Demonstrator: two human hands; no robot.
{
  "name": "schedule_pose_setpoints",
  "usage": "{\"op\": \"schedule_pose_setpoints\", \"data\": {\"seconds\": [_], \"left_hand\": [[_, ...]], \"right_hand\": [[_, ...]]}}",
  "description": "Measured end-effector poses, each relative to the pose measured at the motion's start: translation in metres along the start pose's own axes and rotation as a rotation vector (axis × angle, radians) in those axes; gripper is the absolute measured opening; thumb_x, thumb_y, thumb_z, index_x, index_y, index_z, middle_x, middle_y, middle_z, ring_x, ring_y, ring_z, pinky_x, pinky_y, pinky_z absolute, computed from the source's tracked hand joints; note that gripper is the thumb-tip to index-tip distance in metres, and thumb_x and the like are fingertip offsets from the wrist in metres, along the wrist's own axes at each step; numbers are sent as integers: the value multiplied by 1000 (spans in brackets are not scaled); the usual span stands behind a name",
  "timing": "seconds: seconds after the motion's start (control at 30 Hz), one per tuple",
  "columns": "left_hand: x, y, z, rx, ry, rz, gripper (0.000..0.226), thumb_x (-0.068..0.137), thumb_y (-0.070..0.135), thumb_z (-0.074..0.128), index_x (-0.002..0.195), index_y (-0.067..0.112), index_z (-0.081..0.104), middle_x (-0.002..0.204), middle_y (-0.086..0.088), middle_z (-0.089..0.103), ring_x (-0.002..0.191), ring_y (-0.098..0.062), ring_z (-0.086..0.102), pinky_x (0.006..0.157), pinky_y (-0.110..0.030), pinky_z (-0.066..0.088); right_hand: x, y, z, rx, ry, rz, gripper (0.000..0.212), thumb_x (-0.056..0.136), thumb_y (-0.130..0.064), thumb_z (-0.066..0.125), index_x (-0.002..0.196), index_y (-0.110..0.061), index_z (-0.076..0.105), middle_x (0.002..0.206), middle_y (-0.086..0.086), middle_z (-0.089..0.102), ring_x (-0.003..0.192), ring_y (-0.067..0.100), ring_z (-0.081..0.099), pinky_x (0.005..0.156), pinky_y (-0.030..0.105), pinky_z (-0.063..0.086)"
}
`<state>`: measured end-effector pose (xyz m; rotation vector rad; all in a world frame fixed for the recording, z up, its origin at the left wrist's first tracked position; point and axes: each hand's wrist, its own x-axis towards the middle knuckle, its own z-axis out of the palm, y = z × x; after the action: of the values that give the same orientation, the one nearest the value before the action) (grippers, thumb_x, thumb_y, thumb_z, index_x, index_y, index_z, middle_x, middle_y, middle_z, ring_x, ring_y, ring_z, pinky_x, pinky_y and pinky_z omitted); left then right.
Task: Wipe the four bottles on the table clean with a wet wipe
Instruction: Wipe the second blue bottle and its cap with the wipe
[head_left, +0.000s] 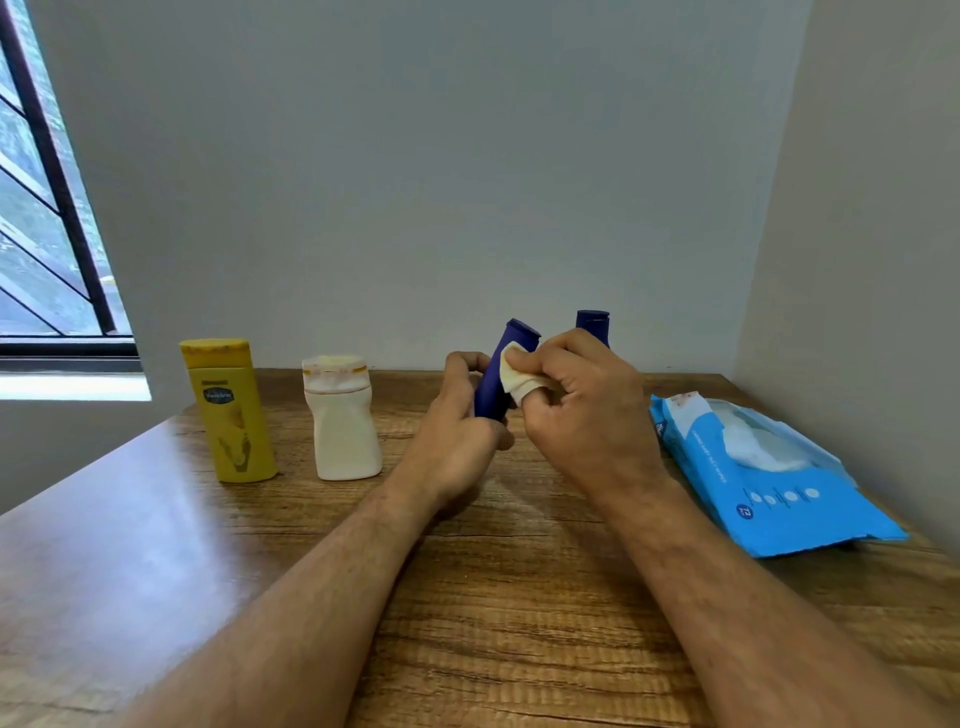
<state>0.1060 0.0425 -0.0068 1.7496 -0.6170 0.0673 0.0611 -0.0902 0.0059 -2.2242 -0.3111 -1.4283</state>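
Yellow bottle (231, 410) on the left, yellow cap, darker label patch. Beside it a cream-white bottle (343, 418), orange-brown smears round its cap. Two dark blue bottles: one (500, 371) in the hands, one (592, 325) behind. The wipe (517, 376) is off-white. Bright blue wipes pack (769, 470), white markings, white tissue showing. Table (156, 545) brown, streaked woodgrain. Wall pale grey.

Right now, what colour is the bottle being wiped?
Dark blue bottle, seen in the head view.

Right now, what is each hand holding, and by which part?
The left hand grips the tilted blue bottle by its lower body. The right hand pinches a wet wipe against the bottle's upper side.
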Motion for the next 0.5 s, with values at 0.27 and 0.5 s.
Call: {"op": "schedule_pose_setpoints", "data": {"seconds": [0.27,0.5], "left_hand": [[0,2,0,-216,-81,-43,53,68,-2,61,117,16,63,112,-21,65,83,-33,72,70,-33,55],[-3,6,-3,-249,-70,-38,60,80,12,81,125,27,45,115,-18,63,66,-29,67,62,-39,59]], "right_hand": [[3,5,-3,42,70,101,17,87,-11,70,104,-13,73,97,-4,64,83,1,51,72,0,40],[4,1,-4,68,62,125,25,85,-7,68,108,-16,72,102,-7,66,92,0,55,78,0,41]]}}
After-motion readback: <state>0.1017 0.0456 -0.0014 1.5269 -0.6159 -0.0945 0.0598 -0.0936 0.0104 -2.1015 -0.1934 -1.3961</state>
